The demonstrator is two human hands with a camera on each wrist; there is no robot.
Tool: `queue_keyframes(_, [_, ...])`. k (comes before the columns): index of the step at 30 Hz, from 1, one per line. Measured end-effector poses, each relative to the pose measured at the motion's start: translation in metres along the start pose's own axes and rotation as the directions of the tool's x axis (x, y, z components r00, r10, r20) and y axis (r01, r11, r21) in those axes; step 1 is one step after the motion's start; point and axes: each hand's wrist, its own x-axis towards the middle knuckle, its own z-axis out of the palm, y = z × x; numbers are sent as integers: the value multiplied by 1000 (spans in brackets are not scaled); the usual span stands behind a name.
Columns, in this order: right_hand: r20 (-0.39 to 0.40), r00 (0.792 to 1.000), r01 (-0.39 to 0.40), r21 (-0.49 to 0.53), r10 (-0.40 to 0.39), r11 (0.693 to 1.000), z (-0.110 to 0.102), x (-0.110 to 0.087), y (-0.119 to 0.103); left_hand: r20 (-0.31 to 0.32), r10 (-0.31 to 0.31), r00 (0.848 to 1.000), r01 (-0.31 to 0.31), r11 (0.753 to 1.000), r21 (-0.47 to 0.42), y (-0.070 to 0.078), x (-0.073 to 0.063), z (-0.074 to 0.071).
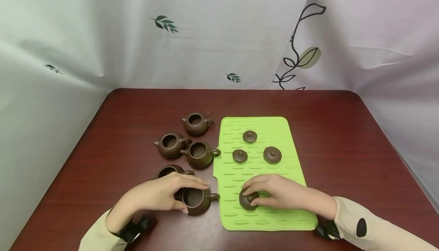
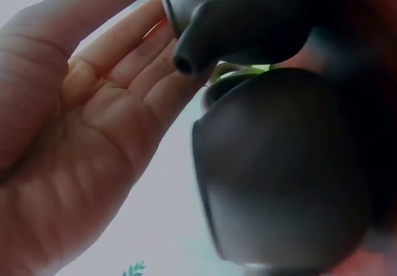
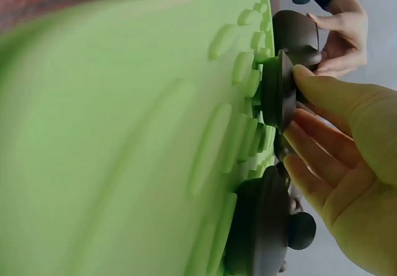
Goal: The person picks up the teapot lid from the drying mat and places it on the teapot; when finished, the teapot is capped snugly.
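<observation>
At the table's near side, my left hand (image 1: 161, 195) holds a brown lidless teapot (image 1: 193, 201) around its body, thumb on the near side and fingers on the far side. The pot's spout (image 2: 195, 49) points toward the palm in the left wrist view. On the green mat (image 1: 267, 220), my right hand (image 1: 279, 192) pinches a brown teapot lid (image 1: 247, 201). The thumb and fingertips meet this lid (image 3: 279, 93) in the right wrist view; its knob is partly hidden there. Another open teapot (image 1: 169, 170) stands just behind my left hand, partly covered by it.
Farther back stand three more open teapots: one at the rear (image 1: 196, 125), one at left (image 1: 169, 146) and one beside the mat (image 1: 199, 155). Three other lids lie on the mat: a far one (image 1: 249, 136), a left one (image 1: 239, 155) and a right one (image 1: 272, 155).
</observation>
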Motion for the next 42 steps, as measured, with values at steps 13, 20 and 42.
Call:
queue_keyframes(13, [-32, 999, 21, -86, -24, 996, 0, 2, -1, 18, -3, 1000, 3, 1000, -1, -5, 5, -2])
queue_keyframes(20, [-46, 994, 98, -114, -104, 989, -11, 11, -7, -5, 0, 1000, 0, 1000, 4, -8, 3, -3])
queue_keyframes(42, [-214, 948, 233, -39, -236, 972, 7, 82, -33, 36, -39, 999, 38, 999, 21, -4, 3, -3])
